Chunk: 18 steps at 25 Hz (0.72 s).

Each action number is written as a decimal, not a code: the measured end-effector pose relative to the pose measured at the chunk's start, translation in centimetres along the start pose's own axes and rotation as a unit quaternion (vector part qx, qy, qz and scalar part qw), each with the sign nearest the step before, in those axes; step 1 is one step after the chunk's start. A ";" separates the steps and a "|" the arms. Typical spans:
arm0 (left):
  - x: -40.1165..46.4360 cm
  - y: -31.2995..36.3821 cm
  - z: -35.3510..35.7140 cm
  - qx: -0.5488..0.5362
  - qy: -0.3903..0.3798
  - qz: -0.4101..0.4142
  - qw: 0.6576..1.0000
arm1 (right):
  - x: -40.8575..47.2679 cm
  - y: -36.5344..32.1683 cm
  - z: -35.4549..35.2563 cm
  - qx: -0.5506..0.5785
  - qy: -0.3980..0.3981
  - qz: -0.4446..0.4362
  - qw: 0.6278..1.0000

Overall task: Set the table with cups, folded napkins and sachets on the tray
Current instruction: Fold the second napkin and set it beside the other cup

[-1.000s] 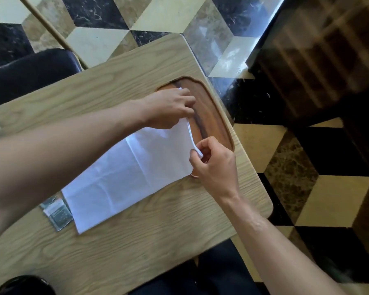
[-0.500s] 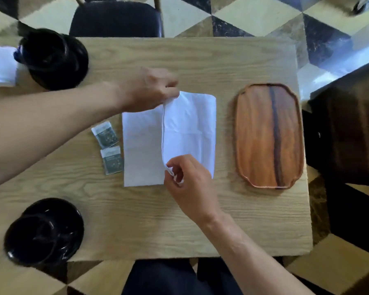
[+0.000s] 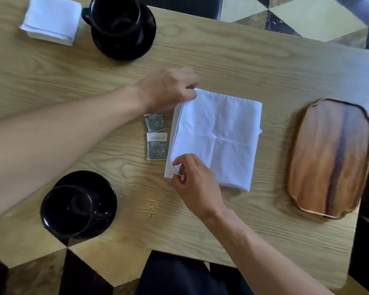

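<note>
A white napkin (image 3: 217, 137) lies folded in half in the middle of the wooden table (image 3: 222, 60). My left hand (image 3: 168, 90) pinches its far left corner. My right hand (image 3: 192, 179) pinches its near left corner. Two grey sachets (image 3: 157, 137) lie just left of the napkin, one behind the other. An empty wooden tray (image 3: 330, 156) sits at the right end of the table. One black cup on a saucer (image 3: 121, 26) stands at the far side, another black cup on its saucer (image 3: 79, 205) at the near left.
A stack of folded white napkins (image 3: 51, 19) rests at the far left corner. A dark chair seat (image 3: 179, 5) stands beyond the table. The floor around is patterned tile (image 3: 307, 13). My dark-clothed lap (image 3: 179, 275) is at the near edge.
Both hands have carried the napkin's right edge over to the left, folding it in half. The camera view swung from the tray end to look straight down on the table.
</note>
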<state>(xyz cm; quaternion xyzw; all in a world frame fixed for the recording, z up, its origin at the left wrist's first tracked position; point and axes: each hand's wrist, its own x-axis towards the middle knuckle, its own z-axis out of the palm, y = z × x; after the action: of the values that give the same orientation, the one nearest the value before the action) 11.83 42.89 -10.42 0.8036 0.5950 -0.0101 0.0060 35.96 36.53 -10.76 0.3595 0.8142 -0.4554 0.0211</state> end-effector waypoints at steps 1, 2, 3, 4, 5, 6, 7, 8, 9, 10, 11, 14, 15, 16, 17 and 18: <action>-0.2 -0.1 0.0 -0.001 0.004 -0.009 1.000 | 0.0 0.0 0.1 -0.006 -0.001 -0.005 1.000; -0.6 -0.4 0.6 -0.008 0.020 0.001 1.000 | 0.0 0.0 0.2 -0.014 -0.002 -0.009 1.000; -1.0 -0.4 0.5 -0.007 0.035 0.009 0.999 | 0.1 0.0 0.3 -0.023 -0.006 -0.012 1.000; -1.2 -0.5 0.7 0.005 0.063 0.036 0.997 | 0.1 0.0 0.3 -0.030 -0.012 -0.012 0.999; -1.5 -0.6 0.5 0.021 0.062 0.058 0.996 | 0.1 0.1 0.4 -0.035 -0.020 -0.011 0.999; -1.7 -0.8 0.6 0.035 0.062 0.072 0.995 | 0.2 0.1 0.5 -0.039 -0.027 -0.010 0.999; -1.8 -0.8 0.7 0.049 0.070 0.086 0.993 | 0.2 0.1 0.6 -0.045 -0.032 -0.012 0.998; -2.1 -0.9 0.9 0.062 0.068 0.096 0.991 | 0.2 0.1 0.7 -0.054 -0.035 -0.016 0.998; -2.2 -1.1 1.1 0.071 0.069 0.106 0.989 | 0.2 0.1 0.9 -0.063 -0.035 -0.022 0.997; -2.3 -1.3 1.3 0.075 0.070 0.117 0.988 | 0.1 0.2 1.0 -0.073 -0.033 -0.027 0.996; -2.5 -1.5 1.5 0.079 0.064 0.124 0.987 | 0.0 0.2 1.0 -0.082 -0.033 -0.032 0.996; -3.1 -1.3 1.6 0.086 0.030 0.118 0.989 | -0.2 0.0 0.8 -0.110 -0.042 -0.041 0.992; -3.2 -1.2 1.5 0.080 0.026 0.106 0.991 | -0.2 -0.1 0.8 -0.115 -0.051 -0.039 0.991; -3.1 -0.9 1.2 0.067 0.021 0.089 0.994 | -0.2 -0.2 0.7 -0.110 -0.060 -0.033 0.992; -3.1 -0.6 1.1 0.043 0.020 0.060 0.997 | -0.2 -0.2 0.4 -0.092 -0.063 -0.024 0.993; -2.9 -0.1 1.0 0.013 0.022 0.016 1.000 | 0.0 -0.2 0.0 -0.063 -0.048 -0.012 0.997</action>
<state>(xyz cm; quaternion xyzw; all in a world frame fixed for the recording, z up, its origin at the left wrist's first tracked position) 10.88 40.13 -11.38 0.8133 0.5815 0.0004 -0.0172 35.88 36.48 -10.58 0.3249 0.8438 -0.4200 0.0776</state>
